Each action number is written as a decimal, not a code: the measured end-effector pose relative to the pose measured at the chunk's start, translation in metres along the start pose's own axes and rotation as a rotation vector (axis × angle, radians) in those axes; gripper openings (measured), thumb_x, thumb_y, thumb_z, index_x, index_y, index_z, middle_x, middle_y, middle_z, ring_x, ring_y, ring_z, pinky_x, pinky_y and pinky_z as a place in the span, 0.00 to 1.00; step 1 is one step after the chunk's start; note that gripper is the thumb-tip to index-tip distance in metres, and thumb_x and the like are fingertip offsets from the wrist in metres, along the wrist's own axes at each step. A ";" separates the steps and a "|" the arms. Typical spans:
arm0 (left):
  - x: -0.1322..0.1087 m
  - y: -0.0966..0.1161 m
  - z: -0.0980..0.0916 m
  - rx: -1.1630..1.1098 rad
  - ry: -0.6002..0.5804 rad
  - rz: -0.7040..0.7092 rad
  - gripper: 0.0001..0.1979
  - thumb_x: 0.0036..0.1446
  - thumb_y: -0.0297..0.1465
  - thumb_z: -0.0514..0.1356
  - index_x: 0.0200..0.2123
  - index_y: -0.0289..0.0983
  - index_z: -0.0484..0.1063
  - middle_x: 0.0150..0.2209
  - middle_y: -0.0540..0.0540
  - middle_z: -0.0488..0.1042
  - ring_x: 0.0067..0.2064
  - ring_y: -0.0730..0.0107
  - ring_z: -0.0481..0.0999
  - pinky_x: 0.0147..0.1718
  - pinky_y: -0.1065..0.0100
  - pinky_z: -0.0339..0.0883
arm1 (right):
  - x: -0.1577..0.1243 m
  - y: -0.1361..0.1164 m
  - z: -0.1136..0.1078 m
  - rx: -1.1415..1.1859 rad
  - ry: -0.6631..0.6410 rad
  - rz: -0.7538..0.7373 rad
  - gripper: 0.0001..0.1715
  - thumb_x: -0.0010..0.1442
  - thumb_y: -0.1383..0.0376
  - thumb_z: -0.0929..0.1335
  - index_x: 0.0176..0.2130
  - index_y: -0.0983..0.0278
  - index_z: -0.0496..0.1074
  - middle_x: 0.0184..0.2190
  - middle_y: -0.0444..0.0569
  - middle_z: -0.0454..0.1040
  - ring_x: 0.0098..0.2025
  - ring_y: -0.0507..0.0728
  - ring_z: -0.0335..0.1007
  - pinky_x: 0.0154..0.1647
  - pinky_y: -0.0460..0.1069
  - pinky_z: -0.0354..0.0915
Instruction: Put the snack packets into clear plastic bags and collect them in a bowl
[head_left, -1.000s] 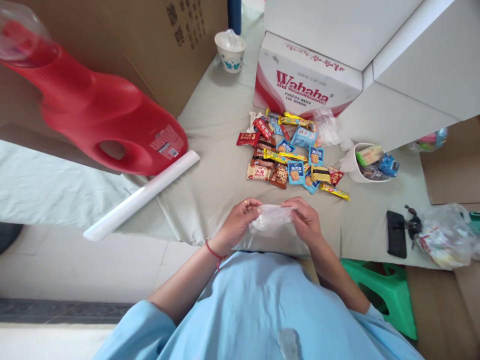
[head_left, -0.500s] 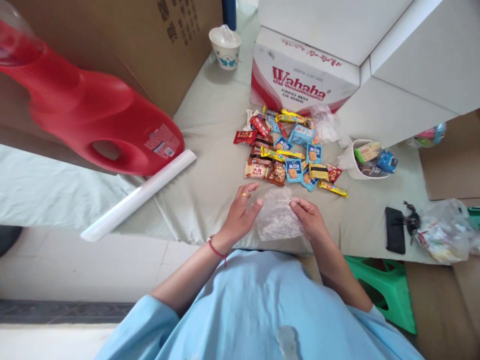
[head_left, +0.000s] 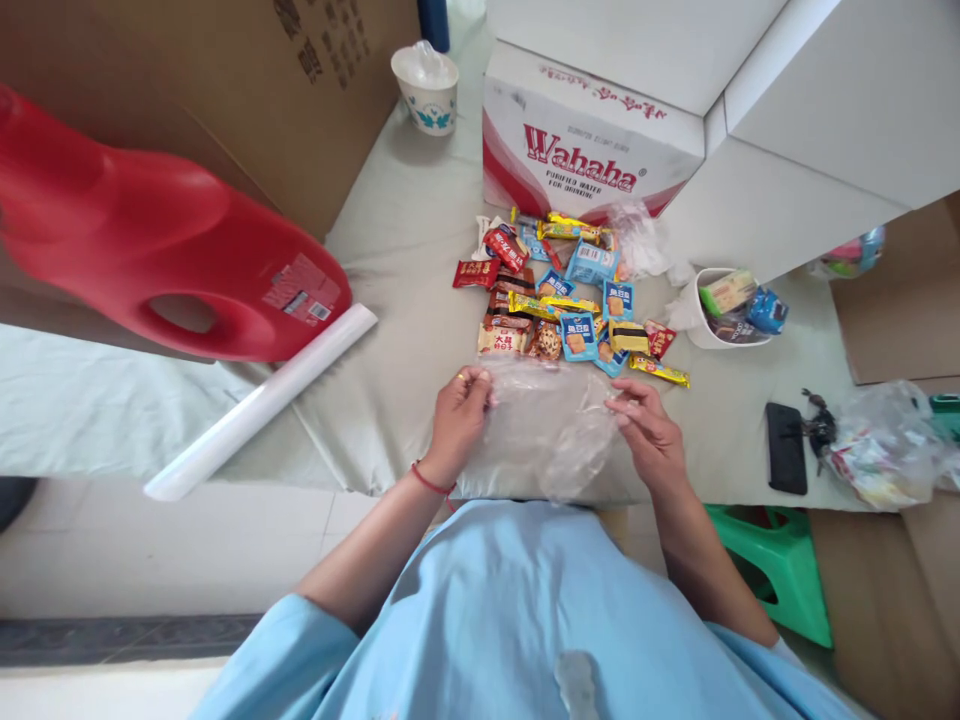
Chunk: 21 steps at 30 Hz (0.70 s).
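Note:
A thin clear plastic bag (head_left: pixel 551 425) is stretched wide between my two hands at the near edge of the cloth-covered surface. My left hand (head_left: pixel 459 415) pinches its left edge, with a ring on one finger and a red cord at the wrist. Its right edge is pinched by my right hand (head_left: pixel 646 428). Just beyond the bag lies a heap of small snack packets (head_left: pixel 559 295) in red, blue and yellow wrappers.
A white cup (head_left: pixel 721 310) holding snack packs stands right of the heap. A Wahaha carton (head_left: pixel 585 150), paper cup (head_left: pixel 425 88) and brown box (head_left: pixel 300 90) stand behind. A red jug (head_left: pixel 165 250), white roll (head_left: pixel 262 400), black phone (head_left: pixel 786 462), plastic bag (head_left: pixel 881 450) and green stool (head_left: pixel 780 570) are around.
The crumpled bag has been pulled open: my hands moved apart, the left to the left and the right to the right, spreading the plastic flat between them.

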<state>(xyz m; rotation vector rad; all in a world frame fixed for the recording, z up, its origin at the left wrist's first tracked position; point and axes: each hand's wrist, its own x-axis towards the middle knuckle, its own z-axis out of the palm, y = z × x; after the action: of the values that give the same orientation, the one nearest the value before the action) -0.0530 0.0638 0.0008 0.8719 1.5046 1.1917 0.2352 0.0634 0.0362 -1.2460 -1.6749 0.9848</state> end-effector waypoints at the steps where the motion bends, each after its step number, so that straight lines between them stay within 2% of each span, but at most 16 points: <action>1: 0.000 -0.002 -0.004 0.004 0.049 -0.008 0.16 0.68 0.46 0.57 0.32 0.41 0.69 0.24 0.53 0.68 0.27 0.70 0.65 0.31 0.68 0.59 | -0.005 0.004 -0.010 0.005 -0.023 0.005 0.12 0.68 0.55 0.72 0.49 0.45 0.85 0.60 0.49 0.73 0.56 0.63 0.73 0.60 0.63 0.70; 4: -0.002 -0.006 -0.013 0.078 0.125 -0.017 0.20 0.69 0.47 0.56 0.29 0.41 0.67 0.22 0.54 0.64 0.26 0.70 0.63 0.30 0.68 0.58 | -0.020 0.022 -0.041 -0.017 -0.161 0.075 0.11 0.66 0.57 0.73 0.47 0.46 0.85 0.62 0.50 0.72 0.60 0.64 0.71 0.61 0.63 0.71; 7: -0.008 -0.010 -0.017 0.168 0.088 -0.010 0.24 0.69 0.48 0.56 0.24 0.41 0.65 0.20 0.53 0.63 0.26 0.70 0.62 0.30 0.67 0.57 | -0.026 0.042 -0.063 -0.144 -0.227 0.155 0.11 0.65 0.58 0.73 0.46 0.48 0.86 0.58 0.51 0.76 0.61 0.64 0.72 0.62 0.63 0.70; 9: -0.011 -0.015 -0.015 0.179 0.043 -0.018 0.23 0.69 0.50 0.55 0.27 0.40 0.69 0.20 0.53 0.64 0.25 0.70 0.63 0.30 0.67 0.58 | -0.024 0.053 -0.069 -0.255 -0.155 0.192 0.11 0.64 0.58 0.72 0.43 0.51 0.86 0.54 0.52 0.78 0.58 0.64 0.74 0.59 0.63 0.71; 11: -0.013 -0.020 -0.013 0.171 0.021 -0.024 0.22 0.69 0.51 0.55 0.33 0.40 0.74 0.20 0.53 0.66 0.25 0.69 0.65 0.30 0.67 0.58 | -0.017 0.056 -0.069 -0.330 -0.010 0.201 0.11 0.63 0.59 0.70 0.42 0.53 0.85 0.50 0.53 0.80 0.53 0.64 0.76 0.55 0.62 0.73; 13: -0.014 -0.025 -0.012 0.170 0.016 -0.016 0.22 0.69 0.50 0.55 0.35 0.40 0.77 0.22 0.53 0.68 0.26 0.69 0.67 0.31 0.68 0.60 | -0.004 0.050 -0.061 -0.346 0.125 0.190 0.12 0.64 0.59 0.69 0.42 0.55 0.84 0.46 0.52 0.80 0.48 0.62 0.77 0.50 0.59 0.73; 15: -0.014 -0.028 -0.012 0.181 0.013 -0.004 0.21 0.69 0.48 0.55 0.35 0.39 0.77 0.23 0.52 0.70 0.28 0.69 0.69 0.31 0.68 0.61 | 0.011 0.037 -0.045 -0.321 0.142 0.145 0.13 0.66 0.60 0.67 0.44 0.57 0.82 0.43 0.50 0.81 0.44 0.60 0.77 0.46 0.56 0.73; 18: -0.016 -0.027 -0.012 0.199 -0.002 0.025 0.15 0.65 0.43 0.59 0.35 0.39 0.79 0.27 0.51 0.73 0.31 0.69 0.71 0.34 0.68 0.63 | 0.033 0.018 -0.009 -0.305 -0.043 -0.027 0.14 0.69 0.63 0.65 0.45 0.57 0.81 0.40 0.49 0.82 0.42 0.58 0.77 0.46 0.54 0.72; 21: -0.021 -0.023 -0.014 0.216 -0.020 0.096 0.12 0.62 0.40 0.63 0.36 0.39 0.81 0.32 0.49 0.76 0.33 0.69 0.73 0.35 0.68 0.65 | 0.050 0.010 0.031 -0.378 -0.260 -0.187 0.13 0.70 0.63 0.66 0.47 0.59 0.81 0.43 0.52 0.81 0.46 0.61 0.75 0.51 0.57 0.70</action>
<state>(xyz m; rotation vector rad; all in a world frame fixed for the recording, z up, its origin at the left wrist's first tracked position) -0.0603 0.0344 -0.0156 1.1082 1.6109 1.0979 0.2006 0.1106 0.0234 -1.2047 -2.2156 0.7622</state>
